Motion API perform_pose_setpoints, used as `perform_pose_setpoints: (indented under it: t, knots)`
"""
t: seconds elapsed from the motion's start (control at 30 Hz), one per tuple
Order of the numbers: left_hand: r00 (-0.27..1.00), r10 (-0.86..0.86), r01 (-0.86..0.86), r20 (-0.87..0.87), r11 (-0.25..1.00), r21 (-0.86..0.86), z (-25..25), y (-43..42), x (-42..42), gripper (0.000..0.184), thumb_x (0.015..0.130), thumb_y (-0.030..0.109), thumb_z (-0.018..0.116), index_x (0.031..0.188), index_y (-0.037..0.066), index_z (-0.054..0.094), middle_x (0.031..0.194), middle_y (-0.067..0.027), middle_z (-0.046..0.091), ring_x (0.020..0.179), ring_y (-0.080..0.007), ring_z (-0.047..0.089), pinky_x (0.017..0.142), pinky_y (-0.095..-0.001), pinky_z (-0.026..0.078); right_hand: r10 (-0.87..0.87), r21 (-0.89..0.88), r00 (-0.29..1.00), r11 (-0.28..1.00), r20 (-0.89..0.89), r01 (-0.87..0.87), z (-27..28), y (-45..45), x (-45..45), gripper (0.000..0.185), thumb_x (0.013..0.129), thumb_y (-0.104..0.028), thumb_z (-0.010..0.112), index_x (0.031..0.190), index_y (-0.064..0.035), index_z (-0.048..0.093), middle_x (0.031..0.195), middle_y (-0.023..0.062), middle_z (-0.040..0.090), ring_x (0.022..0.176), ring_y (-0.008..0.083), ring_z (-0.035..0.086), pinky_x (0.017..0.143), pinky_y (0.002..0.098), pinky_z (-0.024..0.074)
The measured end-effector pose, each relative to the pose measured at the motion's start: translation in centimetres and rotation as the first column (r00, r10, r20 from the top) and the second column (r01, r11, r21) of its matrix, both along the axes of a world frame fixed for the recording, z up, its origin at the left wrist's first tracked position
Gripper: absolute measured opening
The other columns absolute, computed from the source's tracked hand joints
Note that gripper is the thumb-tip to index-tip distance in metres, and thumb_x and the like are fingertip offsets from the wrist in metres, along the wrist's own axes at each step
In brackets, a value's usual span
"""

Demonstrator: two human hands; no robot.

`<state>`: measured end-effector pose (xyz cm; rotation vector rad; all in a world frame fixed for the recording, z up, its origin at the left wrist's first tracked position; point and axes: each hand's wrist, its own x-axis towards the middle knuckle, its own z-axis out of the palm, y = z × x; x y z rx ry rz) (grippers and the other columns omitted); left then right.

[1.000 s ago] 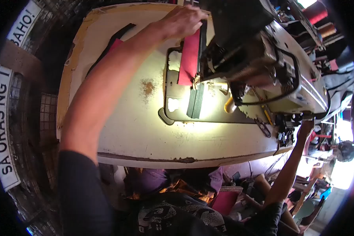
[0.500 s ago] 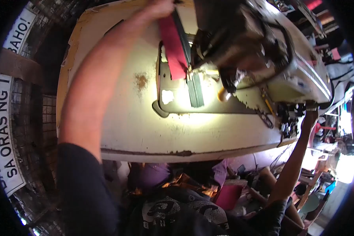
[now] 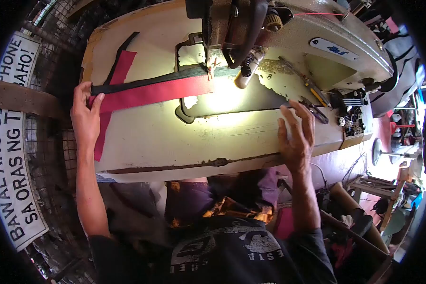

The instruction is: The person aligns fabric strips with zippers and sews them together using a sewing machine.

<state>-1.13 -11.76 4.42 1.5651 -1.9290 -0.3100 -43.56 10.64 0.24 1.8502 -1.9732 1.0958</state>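
Note:
My left hand [image 3: 86, 113] pinches the left end of a red fabric strip [image 3: 156, 94] with a dark strip [image 3: 142, 84] along its far edge. Both run right to the presser foot [image 3: 211, 71] of a sewing machine [image 3: 288, 33]. My right hand [image 3: 298, 135] is over the front right of the table, empty, fingers apart, near a pair of scissors [image 3: 319, 114]. A second red strip [image 3: 102, 137] passes under the held one, beside another dark strip [image 3: 120, 54]. Bright lamp light washes out the area just right of the foot.
A yellow-handled tool [image 3: 317, 92] lies near the machine's base. An open box of small parts [image 3: 355, 118] sits at the table's right end. Signs [image 3: 19, 189] hang on wire mesh at left. The worn table edge [image 3: 217, 162] runs before my body.
My left hand came down from the far side to the left end of the strip, which now lies sideways. My right hand moved from the machine's right end onto the table. The view shifted.

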Motion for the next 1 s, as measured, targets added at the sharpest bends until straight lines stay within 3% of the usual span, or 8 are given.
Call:
perform_pose_setpoints:
  t: [0.07, 0.17, 0.23, 0.3, 0.37, 0.83, 0.93, 1.0]
  knots:
    - [0.989, 0.11, -0.116, 0.096, 0.991, 0.063, 0.6, -0.1, -1.5, 0.041, 0.097, 0.011, 0.073, 0.135, 0.005, 0.058, 0.116, -0.0147, 0.067, 0.107, -0.0315, 0.066, 0.098, -0.0396, 0.051, -0.01, -0.04, 0.997, 0.999, -0.073, 0.007, 0.0, -0.3, 0.0, 0.036, 0.085, 0.004, 0.075, 0.119, -0.0059, 0.071, 0.126, 0.0154, 0.066, 0.113, 0.0352, 0.065, 0.097, 0.0438, 0.0547]
    - [0.845, 0.211, 0.089, 0.491, 0.85, -0.519, -0.9, -0.3, -3.8, 0.042, 0.096, 0.013, 0.072, 0.136, 0.007, 0.06, 0.126, -0.0147, 0.065, 0.118, -0.0332, 0.062, 0.104, -0.0464, 0.048, -0.039, -0.038, 0.999, 0.999, -0.034, 0.038, -0.2, -0.1, -0.2, 0.035, 0.083, 0.004, 0.075, 0.117, -0.005, 0.071, 0.119, 0.0152, 0.069, 0.112, 0.036, 0.066, 0.095, 0.0444, 0.0553]
    - [0.916, -0.129, 0.287, 0.381, 0.873, -0.394, -0.4, 2.1, -9.2, 0.039, 0.093, 0.008, 0.071, 0.131, 0.004, 0.064, 0.137, -0.0139, 0.062, 0.126, -0.0353, 0.059, 0.109, -0.048, 0.045, -0.006, -0.021, 1.0, 1.0, -0.02, 0.005, -0.4, -0.2, -0.1, 0.034, 0.083, 0.004, 0.075, 0.115, -0.0049, 0.072, 0.119, 0.0146, 0.069, 0.11, 0.0361, 0.066, 0.095, 0.0445, 0.0554]
    - [0.733, -0.588, 0.677, 0.342, 0.677, -0.287, -0.3, 3.7, -13.7, 0.033, 0.09, 0.001, 0.07, 0.124, 0.002, 0.067, 0.131, -0.0122, 0.065, 0.126, -0.032, 0.059, 0.109, -0.0458, 0.046, -0.018, -0.012, 0.999, 1.0, -0.027, 0.018, -0.2, -0.1, -0.2, 0.033, 0.083, 0.004, 0.075, 0.114, -0.0047, 0.072, 0.118, 0.0141, 0.069, 0.109, 0.0359, 0.066, 0.095, 0.0444, 0.0554]
    - [0.657, -0.689, 0.747, 0.307, 0.65, -0.14, -0.6, 4.5, -16.2, 0.031, 0.086, -0.001, 0.07, 0.117, -0.002, 0.069, 0.128, -0.0147, 0.065, 0.124, -0.0306, 0.06, 0.109, -0.0425, 0.048, -0.027, -0.002, 0.999, 1.0, -0.03, 0.027, -0.3, 0.0, -0.2, 0.032, 0.082, 0.004, 0.075, 0.113, -0.0043, 0.072, 0.118, 0.0137, 0.069, 0.109, 0.0355, 0.066, 0.094, 0.0442, 0.0554]
    - [0.613, -0.711, 0.784, 0.344, 0.6, -0.158, -1.7, 2.7, -16.5, 0.036, 0.089, 0.01, 0.07, 0.122, -0.005, 0.068, 0.126, -0.0187, 0.066, 0.124, -0.0356, 0.06, 0.109, -0.0448, 0.05, -0.045, 0.049, 0.998, 0.998, -0.039, 0.047, 0.1, -0.2, 0.1, 0.029, 0.083, 0.005, 0.075, 0.111, -0.0021, 0.073, 0.117, 0.014, 0.07, 0.106, 0.0342, 0.067, 0.092, 0.0429, 0.0555]
    - [0.502, -0.673, 0.846, 0.544, 0.511, -0.149, -1.9, 1.6, -16.5, 0.033, 0.092, 0.011, 0.068, 0.121, -0.005, 0.067, 0.127, -0.0189, 0.065, 0.125, -0.0361, 0.059, 0.109, -0.0449, 0.05, -0.046, 0.048, 0.998, 0.998, -0.031, 0.048, 0.0, -0.2, 0.2, 0.028, 0.084, 0.004, 0.075, 0.111, -0.0022, 0.073, 0.116, 0.0141, 0.07, 0.106, 0.0344, 0.067, 0.092, 0.043, 0.0555]
    - [0.581, -0.702, 0.804, 0.412, 0.573, -0.157, -1.8, 2.0, -16.8, 0.032, 0.092, 0.012, 0.068, 0.119, -0.004, 0.068, 0.129, -0.0184, 0.064, 0.126, -0.0359, 0.058, 0.109, -0.0455, 0.05, -0.058, 0.051, 0.998, 0.997, -0.038, 0.06, 0.1, -0.2, 0.2, 0.028, 0.084, 0.004, 0.075, 0.11, -0.0021, 0.073, 0.116, 0.0143, 0.07, 0.106, 0.0343, 0.068, 0.092, 0.0431, 0.0556]
